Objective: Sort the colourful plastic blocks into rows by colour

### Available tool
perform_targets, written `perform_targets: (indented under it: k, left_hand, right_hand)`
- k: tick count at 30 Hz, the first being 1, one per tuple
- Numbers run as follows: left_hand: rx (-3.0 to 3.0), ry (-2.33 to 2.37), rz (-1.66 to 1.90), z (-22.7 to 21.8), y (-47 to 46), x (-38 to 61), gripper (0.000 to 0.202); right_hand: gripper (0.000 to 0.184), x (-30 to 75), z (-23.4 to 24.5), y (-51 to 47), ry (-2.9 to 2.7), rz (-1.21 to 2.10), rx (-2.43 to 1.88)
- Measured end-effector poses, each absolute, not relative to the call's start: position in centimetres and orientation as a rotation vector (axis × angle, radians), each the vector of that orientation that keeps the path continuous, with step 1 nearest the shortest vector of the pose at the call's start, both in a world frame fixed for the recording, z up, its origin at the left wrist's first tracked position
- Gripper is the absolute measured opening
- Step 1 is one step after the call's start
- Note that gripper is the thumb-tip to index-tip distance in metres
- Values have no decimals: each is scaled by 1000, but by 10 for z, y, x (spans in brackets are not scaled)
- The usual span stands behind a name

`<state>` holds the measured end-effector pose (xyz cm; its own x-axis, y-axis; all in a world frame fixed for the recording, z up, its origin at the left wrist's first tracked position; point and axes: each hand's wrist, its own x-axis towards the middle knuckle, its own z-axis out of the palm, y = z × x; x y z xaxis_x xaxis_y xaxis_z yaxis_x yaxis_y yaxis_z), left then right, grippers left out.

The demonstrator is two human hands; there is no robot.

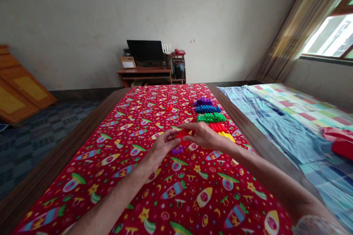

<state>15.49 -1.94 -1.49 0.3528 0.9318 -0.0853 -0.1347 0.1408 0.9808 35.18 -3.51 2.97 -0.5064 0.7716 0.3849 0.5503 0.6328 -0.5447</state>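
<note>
Over the middle of the cloth-covered table, my left hand (163, 144) and my right hand (202, 134) meet around a red plastic piece (182, 136). The fingers of both hands are closed on it, and they cover much of its shape. Just below my left fingertips sits a small purple plastic piece (177, 150); whether it touches the red one I cannot tell. Beyond my right hand run rows of tube-like plastic pieces: purple (203, 101), blue (208, 109), green (211, 118), red (219, 128) and yellow (227, 136). My right wrist partly hides the nearest rows.
Farther off, a small red piece (169, 108) lies alone on the patterned red cloth (154, 198). Dark wooden table edges (239, 125) border the cloth. A bed with blue sheets (286, 132) is at the right. Against the wall stands a desk (149, 70) with a monitor (145, 50).
</note>
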Motion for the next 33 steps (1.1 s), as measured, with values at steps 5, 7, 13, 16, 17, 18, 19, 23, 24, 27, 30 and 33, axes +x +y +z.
perform_targets:
  k: [5, 7, 13, 16, 17, 18, 19, 23, 24, 27, 30, 33]
  left_hand:
    - [924, 838, 1030, -18, -25, 162, 45]
    - [890, 826, 1053, -19, -29, 164, 44]
    - [954, 828, 1037, -18, -39, 167, 37]
    - [1067, 878, 1027, -13, -43, 165, 31]
    - [1095, 898, 1038, -12, -44, 164, 29]
    - [1114, 917, 1049, -11, -43, 163, 28]
    - [1123, 930, 1058, -11, -43, 163, 27]
    - [1112, 934, 1057, -14, -38, 163, 26]
    - [1113, 934, 1048, -14, -38, 163, 25]
    - [1122, 937, 1011, -12, -39, 164, 22]
    - [1125, 941, 994, -9, -40, 163, 19]
    - [1125, 954, 995, -10, -39, 161, 18]
  right_hand:
    - [28, 334, 18, -56, -2332, -160, -1196]
    - [22, 327, 17, -60, -2376, -219, -1235]
    - [32, 342, 26, -53, -2400, -79, -977]
    - [49, 385, 29, -41, -2281, 11, -983]
    - [52, 404, 29, -37, -2239, 53, -1072]
    - [54, 424, 27, -32, -2202, 88, -1187]
    - [54, 444, 26, -27, -2195, 121, -1300]
    - [50, 501, 14, -13, -2218, 209, -1505]
    - [50, 507, 11, -11, -2235, 232, -1506]
    - [50, 515, 2, -7, -2284, 296, -1503]
    - [51, 516, -6, -5, -2295, 331, -1506]
    - [51, 518, -11, -4, -2300, 385, -1498]
